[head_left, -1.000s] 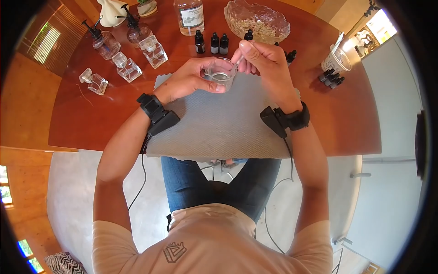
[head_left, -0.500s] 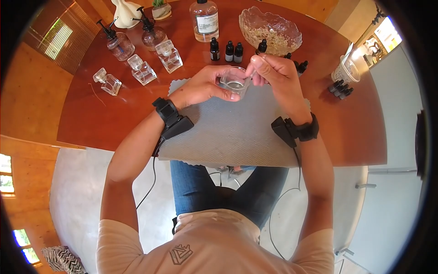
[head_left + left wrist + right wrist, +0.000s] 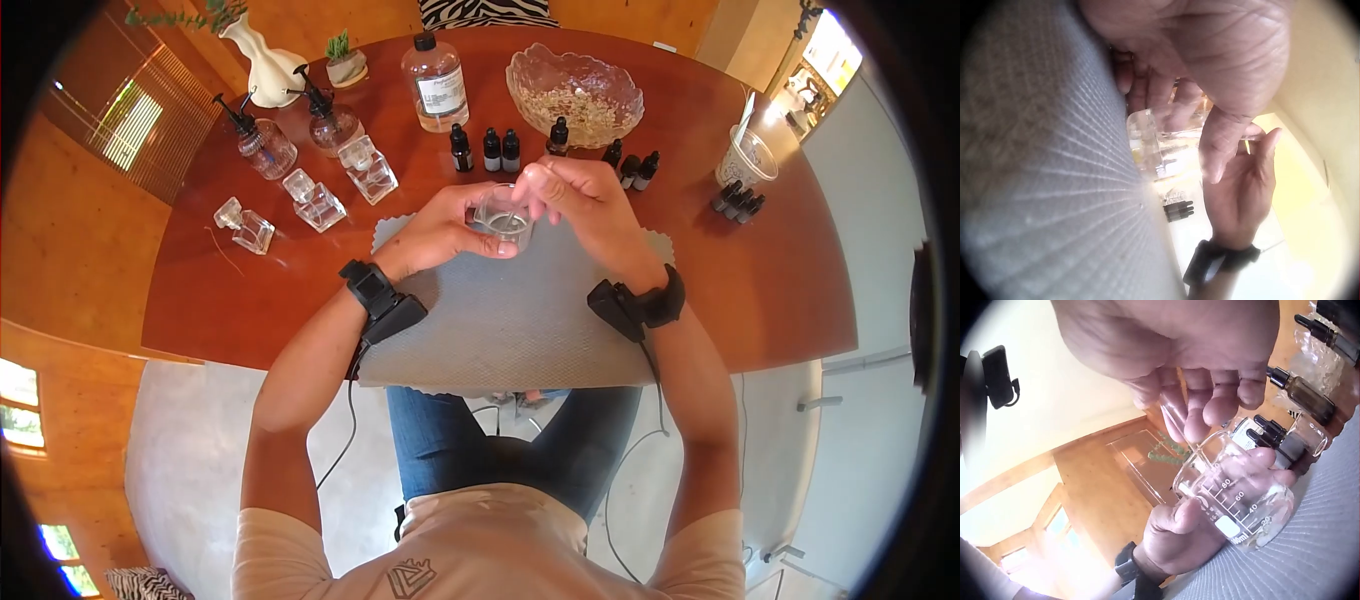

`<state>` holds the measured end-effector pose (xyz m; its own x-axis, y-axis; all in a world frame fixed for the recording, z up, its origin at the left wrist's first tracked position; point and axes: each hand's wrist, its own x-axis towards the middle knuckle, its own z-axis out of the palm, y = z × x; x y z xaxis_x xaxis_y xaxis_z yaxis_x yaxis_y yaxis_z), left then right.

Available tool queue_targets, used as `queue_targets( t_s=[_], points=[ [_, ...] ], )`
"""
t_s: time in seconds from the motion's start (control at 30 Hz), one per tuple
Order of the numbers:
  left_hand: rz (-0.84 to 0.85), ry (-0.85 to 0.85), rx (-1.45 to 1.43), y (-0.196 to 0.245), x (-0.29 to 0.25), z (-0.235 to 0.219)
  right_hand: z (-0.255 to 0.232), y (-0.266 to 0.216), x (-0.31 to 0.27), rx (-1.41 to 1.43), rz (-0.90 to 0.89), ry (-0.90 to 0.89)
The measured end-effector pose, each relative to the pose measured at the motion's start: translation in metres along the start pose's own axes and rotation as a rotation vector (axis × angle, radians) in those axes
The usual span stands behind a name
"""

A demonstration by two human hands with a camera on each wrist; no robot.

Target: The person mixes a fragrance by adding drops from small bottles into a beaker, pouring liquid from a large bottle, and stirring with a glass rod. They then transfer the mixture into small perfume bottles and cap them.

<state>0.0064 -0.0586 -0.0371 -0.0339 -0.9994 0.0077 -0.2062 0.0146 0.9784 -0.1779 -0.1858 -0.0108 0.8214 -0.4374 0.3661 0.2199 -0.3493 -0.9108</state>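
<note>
Glass rod (image 3: 1175,419) half behind fingers (image 3: 1197,422)

You're in a wood-panelled home room set up for perfume making, round wooden table (image 3: 250,290), glass perfume bottles (image 3: 320,200) upper left, dropper bottles (image 3: 490,148) and bowl of dried botanicals (image 3: 575,95) at top centre, louvred window far left.

Your left hand (image 3: 440,228) curls its fingers and thumb in a sideways grip, forearm angled in from the left. Your right hand (image 3: 580,200) hangs just beside it, fingertips (image 3: 1210,412) bunched downward in a pinch, wrist raised.
</note>
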Motion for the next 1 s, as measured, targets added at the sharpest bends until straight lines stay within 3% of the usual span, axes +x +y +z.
queue_targets(
  t_s=[0.03,0.23,0.33,0.53,0.63,0.83,0.93,1.0],
  points=[
    [0.006,0.003,0.016,0.0003,-0.0003,0.0001,-0.0009,-0.0002,-0.0002,-0.015,0.017,-0.051],
    [0.001,-0.013,0.028,-0.0024,0.0008,-0.0012,0.0038,-0.0018,0.0009,0.078,-0.030,0.094],
    [0.004,-0.002,0.036,0.0024,-0.0004,0.0006,-0.0015,-0.0006,0.0002,0.007,0.015,-0.038],
    [-0.003,-0.013,0.034,-0.0012,0.0008,-0.0010,0.0033,-0.0004,0.0012,0.070,-0.010,0.103],
    [0.002,-0.004,0.014,0.0020,-0.0001,0.0006,-0.0022,0.0017,0.0003,0.013,0.011,-0.039],
    [0.010,0.005,0.024,0.0009,0.0001,0.0010,0.0039,-0.0031,0.0010,0.120,-0.005,0.128],
    [0.005,0.001,0.031,0.0029,-0.0001,0.0005,-0.0033,-0.0006,0.0010,-0.006,0.001,-0.035],
    [0.013,0.007,0.039,0.0022,-0.0005,0.0002,-0.0038,-0.0019,0.0002,0.021,-0.009,0.024]
  ],
)
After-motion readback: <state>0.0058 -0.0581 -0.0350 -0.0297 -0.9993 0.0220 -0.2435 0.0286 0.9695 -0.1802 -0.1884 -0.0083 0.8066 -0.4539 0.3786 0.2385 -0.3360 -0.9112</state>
